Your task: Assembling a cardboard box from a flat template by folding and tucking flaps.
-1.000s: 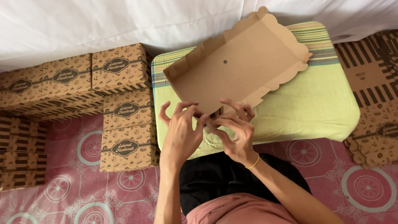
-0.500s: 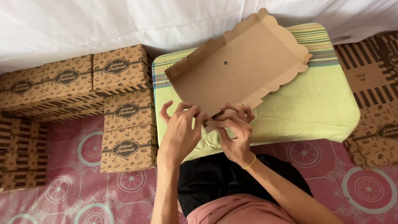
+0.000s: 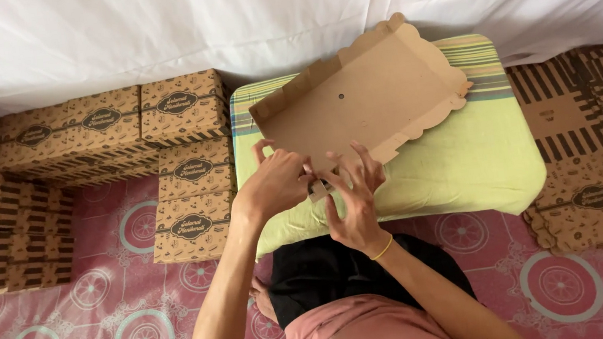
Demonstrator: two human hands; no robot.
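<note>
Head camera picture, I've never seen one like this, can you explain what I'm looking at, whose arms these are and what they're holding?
The camera sits on a person's head and looks straight down, so both arms rising from the bottom edge are that person's own. The left hand and the right hand meet at the near edge of a flat brown cardboard box blank with scalloped edges and some walls folded up; both grip it there. The blank lies on a green cushion with a striped far edge. To the left, finished printed boxes are stacked; to the right lie flat unfolded blanks. The floor mat is pink with circles, and a white cloth hangs behind.
</note>
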